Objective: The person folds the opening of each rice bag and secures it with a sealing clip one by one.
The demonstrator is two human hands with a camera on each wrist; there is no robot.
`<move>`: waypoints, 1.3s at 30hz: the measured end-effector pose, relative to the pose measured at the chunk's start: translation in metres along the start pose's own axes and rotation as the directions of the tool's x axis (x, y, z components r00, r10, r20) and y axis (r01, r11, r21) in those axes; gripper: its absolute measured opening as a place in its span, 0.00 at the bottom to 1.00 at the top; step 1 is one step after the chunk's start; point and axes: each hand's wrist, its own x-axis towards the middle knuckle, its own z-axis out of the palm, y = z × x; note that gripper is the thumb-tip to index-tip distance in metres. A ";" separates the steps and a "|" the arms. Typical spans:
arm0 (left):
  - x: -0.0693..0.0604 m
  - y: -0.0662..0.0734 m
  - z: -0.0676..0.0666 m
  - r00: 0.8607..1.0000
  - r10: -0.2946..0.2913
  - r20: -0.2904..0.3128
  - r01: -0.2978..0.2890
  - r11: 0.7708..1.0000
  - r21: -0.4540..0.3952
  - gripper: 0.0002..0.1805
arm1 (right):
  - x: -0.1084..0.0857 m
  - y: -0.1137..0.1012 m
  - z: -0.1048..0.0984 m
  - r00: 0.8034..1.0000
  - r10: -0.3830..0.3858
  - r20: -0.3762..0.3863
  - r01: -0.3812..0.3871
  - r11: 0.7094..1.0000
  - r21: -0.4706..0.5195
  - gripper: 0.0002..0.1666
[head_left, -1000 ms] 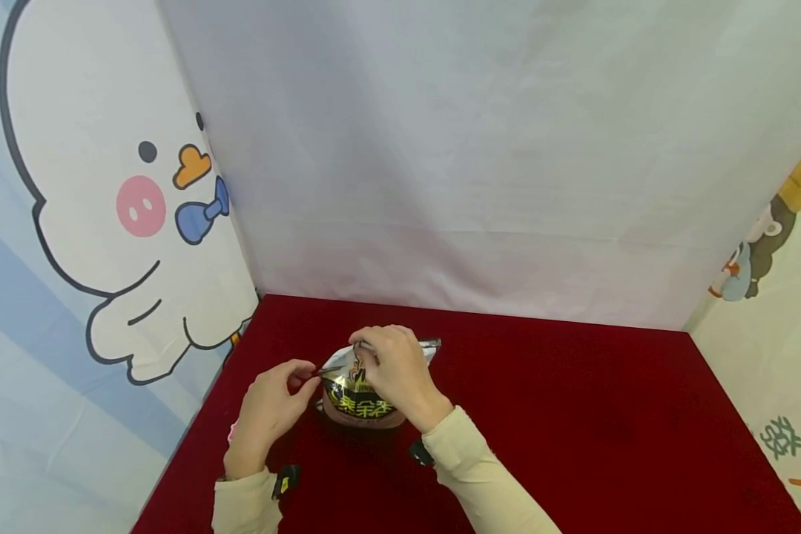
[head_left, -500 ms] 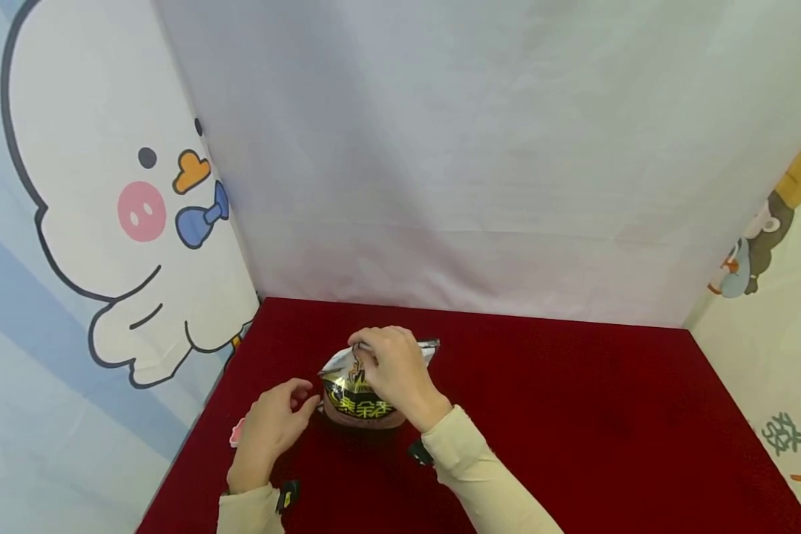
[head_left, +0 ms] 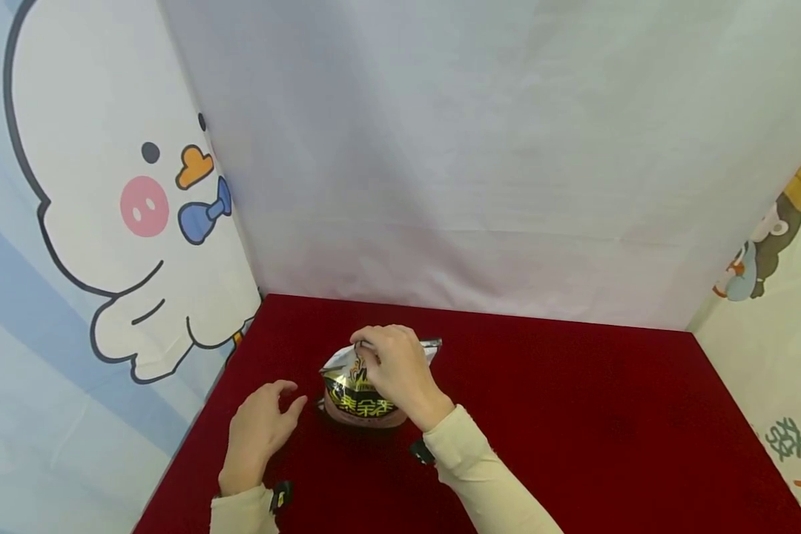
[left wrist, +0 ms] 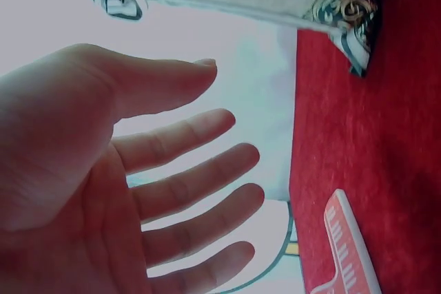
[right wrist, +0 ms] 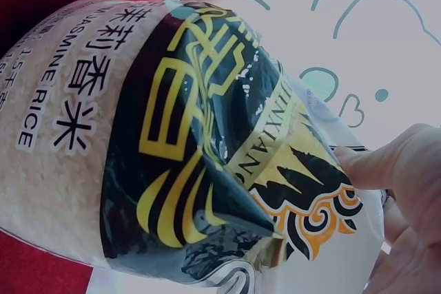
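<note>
A bag of jasmine rice stands upright on the red-covered table, its lower part clear and full of rice in the right wrist view. My right hand pinches the bag's top edge between thumb and fingers. Left of the bag, my left hand is apart from it. Its fingers are spread and relaxed in the left wrist view, holding nothing. Beyond them lies a flat pink-and-white plastic piece with tooth-like marks; its kind is unclear, and the left hand hides it in the head view.
The red cloth covers the table and reaches the white curtain at the back. A printed cartoon sheet hangs along the left side, another printed sheet on the right.
My left hand has let go of the bag's left corner and drawn away to the left and down. The right hand keeps its pinch on the top, almost unmoved.
</note>
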 end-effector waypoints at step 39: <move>-0.007 -0.048 -0.007 0.979 -0.181 0.092 0.179 0.983 0.030 0.29 | -0.004 0.002 0.002 1.000 0.022 -0.001 -0.022 1.000 0.019 0.09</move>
